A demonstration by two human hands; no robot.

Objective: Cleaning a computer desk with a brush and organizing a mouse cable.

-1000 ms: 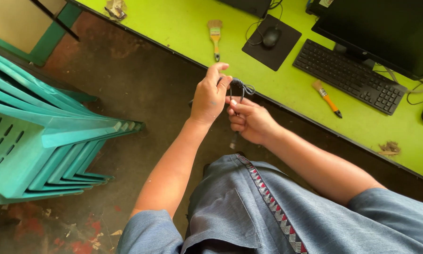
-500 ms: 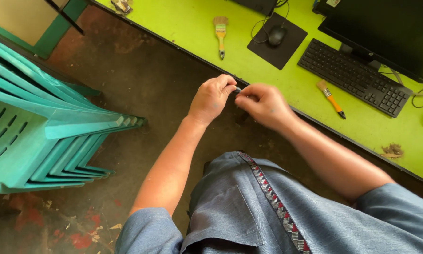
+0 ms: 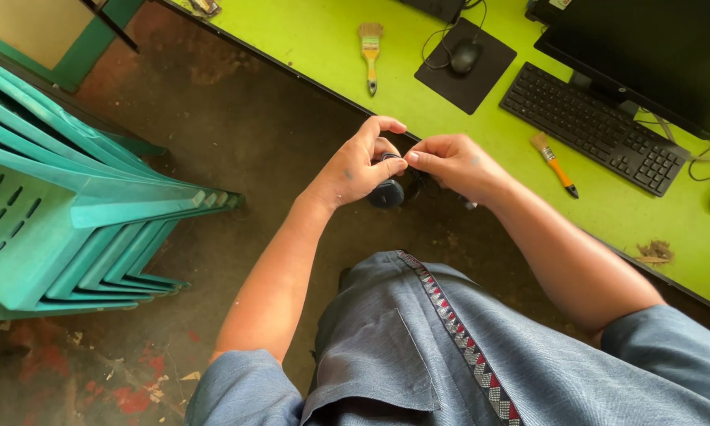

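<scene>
Both hands were up over the floor by the desk (image 3: 307, 47) edge, mid-fiddle with a small dark round gadget (image 3: 386, 192). Left hand (image 3: 355, 167) cupped it, thumb and finger pinched on top; right hand (image 3: 449, 164) pinched its thin cord (image 3: 418, 183). Looked like winding, so I'd guess steady tension mattered.

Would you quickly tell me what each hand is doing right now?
Left hand: closed on a small dark round object.
Right hand: fingertips pinched at the same object; what they grip cannot be told.
</scene>
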